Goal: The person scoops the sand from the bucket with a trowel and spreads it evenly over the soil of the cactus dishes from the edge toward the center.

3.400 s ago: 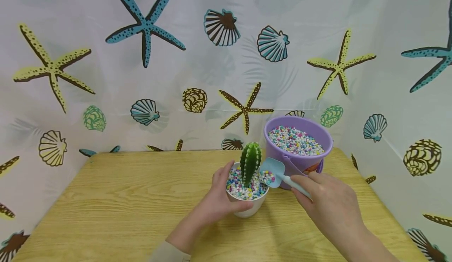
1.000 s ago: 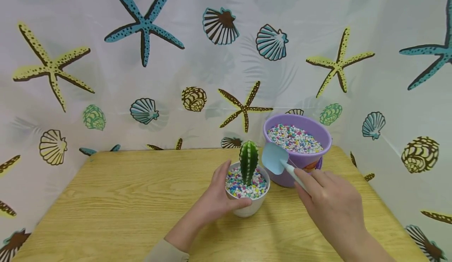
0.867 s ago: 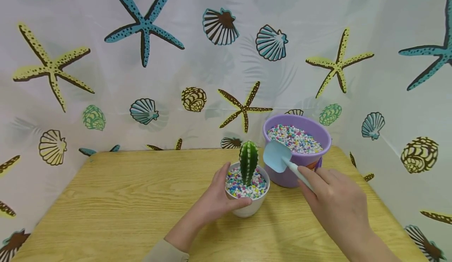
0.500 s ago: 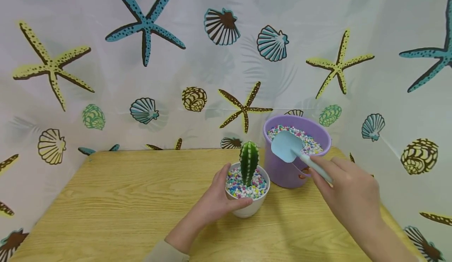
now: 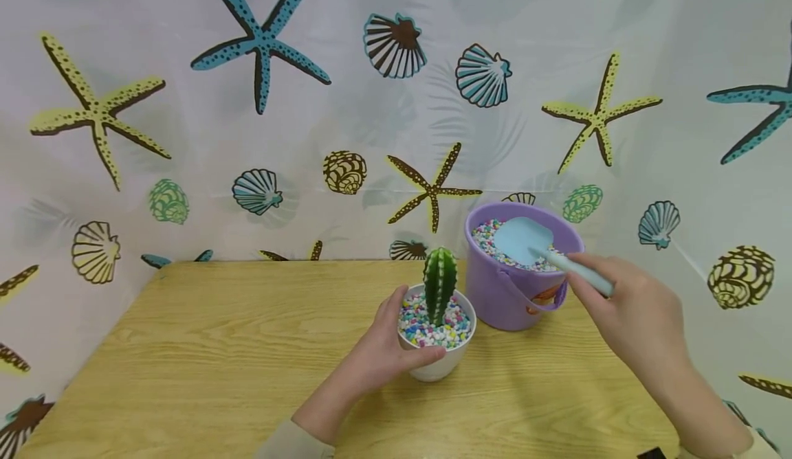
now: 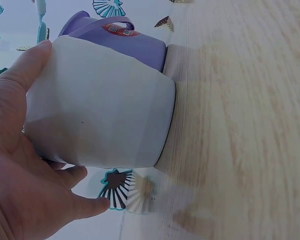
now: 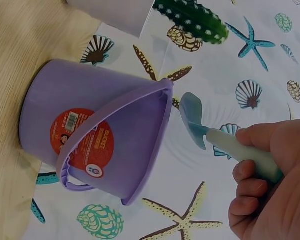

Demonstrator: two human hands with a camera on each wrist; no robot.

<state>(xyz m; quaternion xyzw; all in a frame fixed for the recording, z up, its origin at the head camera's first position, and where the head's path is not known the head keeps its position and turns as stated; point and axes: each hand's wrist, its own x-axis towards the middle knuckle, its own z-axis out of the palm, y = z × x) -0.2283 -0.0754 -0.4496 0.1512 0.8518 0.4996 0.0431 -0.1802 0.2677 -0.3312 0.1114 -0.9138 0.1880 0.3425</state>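
My left hand [image 5: 380, 356] holds a white flowerpot [image 5: 436, 364] by its side, thumb on the near face and fingers round the left rim. A green cactus [image 5: 440, 284] stands upright in the pot among small multicoloured pebbles [image 5: 427, 335]. In my right hand [image 5: 640, 311] is the handle of a light-blue toy shovel [image 5: 522, 240], the thumb lying along it and the fingers curled underneath. No pebbles show on the blade, which hangs over the purple bucket [image 5: 498, 297]. The right wrist view puts the blade [image 7: 192, 117] just above the bucket's rim.
Pebbles [image 5: 485, 236] of the same kind fill much of the bucket, and its handle [image 5: 526, 297] hangs down in front. Both vessels stand on a wooden table [image 5: 247, 349]. A curtain [image 5: 346, 115] printed with starfish and shells closes off the back and sides.
Earlier the shovel carried pebbles at the pot's rim; its blade then showed bare. My right hand has since moved right, bringing the shovel over the bucket. My left hand stays on the pot.
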